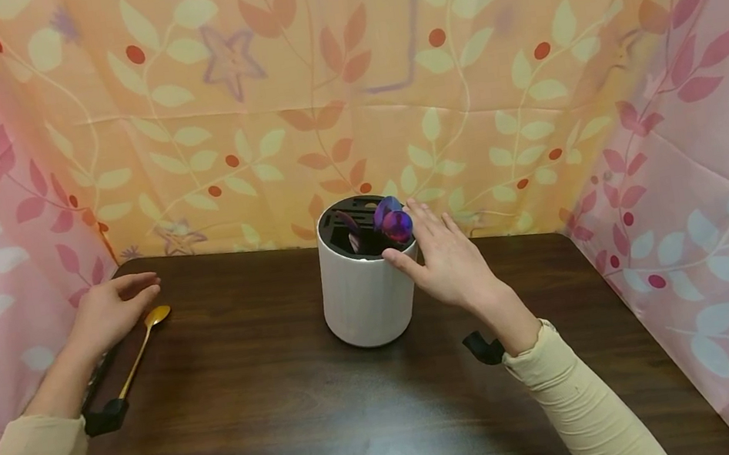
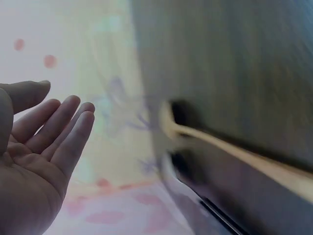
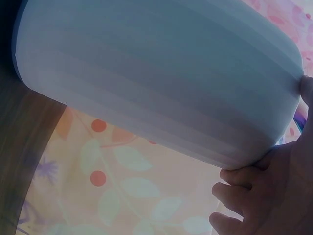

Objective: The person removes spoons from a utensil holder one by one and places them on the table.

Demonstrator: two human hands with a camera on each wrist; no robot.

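My left hand (image 1: 109, 314) hovers at the table's left side with relaxed fingers and nothing in its grasp. Just right of it, a gold spoon (image 1: 158, 315) lies on the table, bowl toward the back. In the left wrist view, a second, darker utensil (image 2: 215, 210) lies beside that spoon, blurred. Near the table's middle stands a white cylindrical utensil holder (image 1: 368, 301) with a black slotted top (image 1: 334, 221). Shiny purple-blue spoons (image 1: 396, 227) stick up from its slots. My right hand (image 1: 449, 258) rests at the holder's right rim, fingers extended and thumb at the front edge.
The dark wooden table (image 1: 280, 426) ends at a floral orange cloth (image 1: 284, 52) behind. Pink floral cloths (image 1: 708, 132) flank both sides. A black strap mount (image 1: 482, 348) sits at my right wrist, another (image 1: 107, 417) at my left.
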